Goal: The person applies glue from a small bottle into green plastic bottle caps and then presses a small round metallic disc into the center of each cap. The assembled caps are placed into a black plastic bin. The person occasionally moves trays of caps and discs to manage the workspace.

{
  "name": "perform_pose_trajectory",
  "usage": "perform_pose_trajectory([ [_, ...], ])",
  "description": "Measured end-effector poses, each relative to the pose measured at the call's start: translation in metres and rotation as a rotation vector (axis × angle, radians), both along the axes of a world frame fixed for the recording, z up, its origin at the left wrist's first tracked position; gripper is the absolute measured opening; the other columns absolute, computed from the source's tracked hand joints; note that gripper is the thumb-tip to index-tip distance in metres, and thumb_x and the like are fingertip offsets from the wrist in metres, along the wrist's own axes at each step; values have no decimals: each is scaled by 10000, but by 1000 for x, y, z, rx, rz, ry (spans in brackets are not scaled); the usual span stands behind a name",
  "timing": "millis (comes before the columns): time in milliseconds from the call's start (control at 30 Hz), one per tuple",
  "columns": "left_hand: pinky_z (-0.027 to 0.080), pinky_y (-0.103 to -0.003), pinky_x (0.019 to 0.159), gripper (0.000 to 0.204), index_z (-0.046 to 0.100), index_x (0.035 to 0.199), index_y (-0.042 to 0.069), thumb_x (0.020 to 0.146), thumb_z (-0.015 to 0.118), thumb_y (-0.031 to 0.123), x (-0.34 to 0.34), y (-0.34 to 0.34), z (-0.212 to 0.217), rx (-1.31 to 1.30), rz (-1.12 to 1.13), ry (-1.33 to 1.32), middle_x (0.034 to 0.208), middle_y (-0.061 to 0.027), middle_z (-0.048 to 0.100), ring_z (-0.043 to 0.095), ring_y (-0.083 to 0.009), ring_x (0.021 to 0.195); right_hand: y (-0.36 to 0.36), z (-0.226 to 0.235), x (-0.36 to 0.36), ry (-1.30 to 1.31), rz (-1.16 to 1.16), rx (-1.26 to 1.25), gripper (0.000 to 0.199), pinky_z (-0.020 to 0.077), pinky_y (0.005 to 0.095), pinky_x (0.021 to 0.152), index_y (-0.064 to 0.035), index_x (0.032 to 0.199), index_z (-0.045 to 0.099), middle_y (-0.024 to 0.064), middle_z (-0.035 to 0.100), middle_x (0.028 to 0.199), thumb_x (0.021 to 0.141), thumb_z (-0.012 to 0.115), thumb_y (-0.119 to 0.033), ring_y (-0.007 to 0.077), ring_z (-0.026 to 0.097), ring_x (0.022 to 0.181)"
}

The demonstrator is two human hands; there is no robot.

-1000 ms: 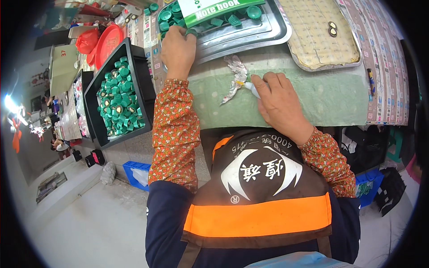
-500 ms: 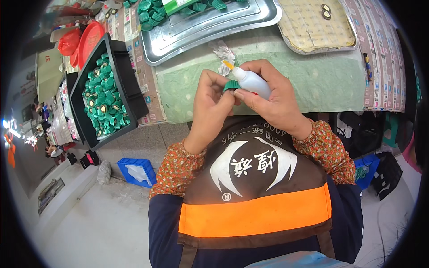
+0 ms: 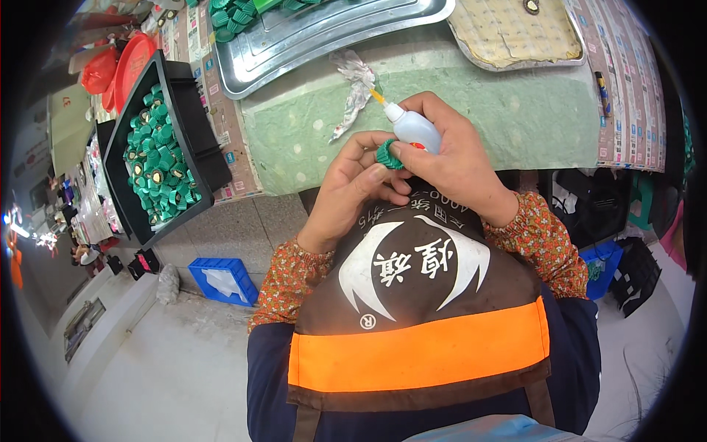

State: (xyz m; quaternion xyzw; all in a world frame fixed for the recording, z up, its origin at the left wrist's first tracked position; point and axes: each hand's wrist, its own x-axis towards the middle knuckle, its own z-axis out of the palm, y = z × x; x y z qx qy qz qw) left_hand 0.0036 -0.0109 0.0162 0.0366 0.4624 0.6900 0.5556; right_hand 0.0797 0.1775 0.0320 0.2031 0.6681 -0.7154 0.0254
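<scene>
Green cap [image 3: 387,154] x1, glue bottle [image 3: 412,129] x1

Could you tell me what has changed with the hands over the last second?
The left hand left the metal tray and came back to the chest, now pinching a green cap. The right hand lifted the small white bottle off the green mat to meet it. The crumpled wrapper and black bin of caps stayed put.

Both forearms in orange floral sleeves rise from the lower edge and meet before the chest. The left hand [image 3: 353,188] pinches with curled fingertips; the right hand [image 3: 453,158], just beside it, is closed in a grip.
</scene>
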Motion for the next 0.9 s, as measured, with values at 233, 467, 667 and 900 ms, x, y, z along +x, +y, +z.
perform_pose_trajectory([
  [233, 608, -337, 853, 425, 402, 1389, 32, 1032, 579, 179, 6, 0, 0, -20, 33, 74, 1174, -120, 599, 662, -176, 988, -7, -2, 5, 97, 49, 340, 378, 554, 366, 768, -36, 1220, 559, 183, 679, 1016, 876, 683, -130, 256, 710, 871],
  [467, 615, -367, 884, 487, 426, 1428, 3, 1037, 570, 256, -1, -8, -4, 69, 117, -101, 1171, -135, 618, 660, -194, 983, -2, -2, 11, 260, -6, 191, 390, 557, 374, 723, -47, 1240, 562, 172, 692, 952, 890, 700, -147, 290, 718, 814],
  [667, 617, -379, 893, 607, 376, 1512, 3, 1026, 591, 296, -4, -15, -9, 132, 177, -190, 1226, -160, 614, 649, -202, 1022, 20, 9, 30, 350, 57, 327, 421, 549, 341, 684, -26, 1203, 597, 138, 694, 976, 842, 776, -147, 242, 715, 787],
  [900, 610, -368, 909, 606, 377, 1519, 15, 1020, 606, 271, -2, -13, -5, 123, 152, -196, 1298, -195, 600, 652, -182, 1002, 14, 10, 41, 537, 165, 496, 370, 525, 329, 633, -18, 1103, 644, 130, 707, 921, 789, 825, -91, 250, 684, 709],
])
